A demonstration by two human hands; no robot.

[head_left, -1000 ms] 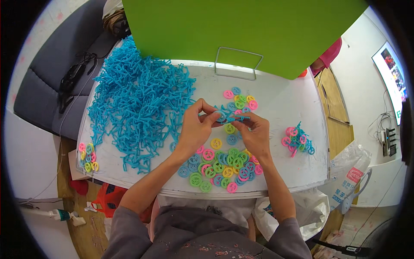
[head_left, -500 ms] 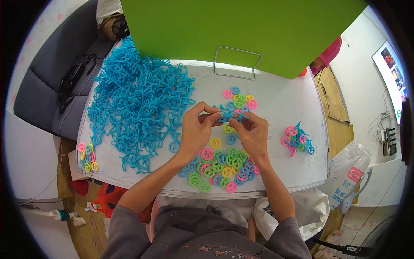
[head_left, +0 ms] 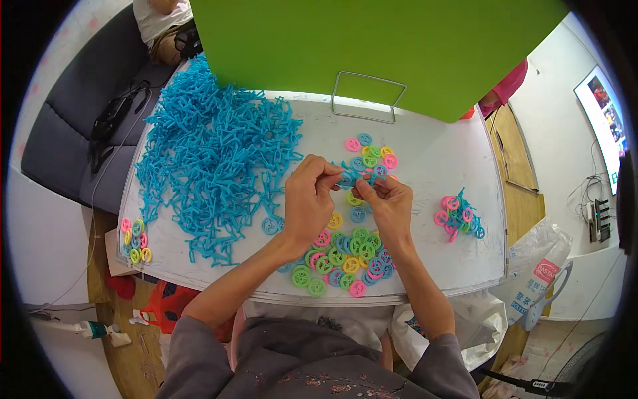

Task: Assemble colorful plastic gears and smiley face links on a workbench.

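Note:
Over the middle of the table, my left hand [head_left: 310, 199] and my right hand [head_left: 389, 205] pinch a thin, branching blue plastic frame piece [head_left: 350, 175] between thumbs and fingers. Its finer shape is partly hidden by the fingertips. Under and in front of my hands spread many small spoked plastic wheels [head_left: 359, 249] in pink, green, blue and yellow. Farther off, beyond the held piece, lies a smaller group of the same wheels [head_left: 369, 151]. A lone blue wheel [head_left: 269, 226] rests left of my left wrist.
A big heap of blue frame pieces [head_left: 219, 146] covers the table's left side. Blue pieces with wheels [head_left: 458, 214] lie in a cluster at right; more wheels [head_left: 135, 241] sit at the left corner. A green panel [head_left: 372, 46] with a wire stand [head_left: 369, 98] borders the far edge.
My left hand has turned, its back now more toward the camera, with its fingers still on the blue piece. The right hand stays nearly in place. At upper left, another person's arm has come into view.

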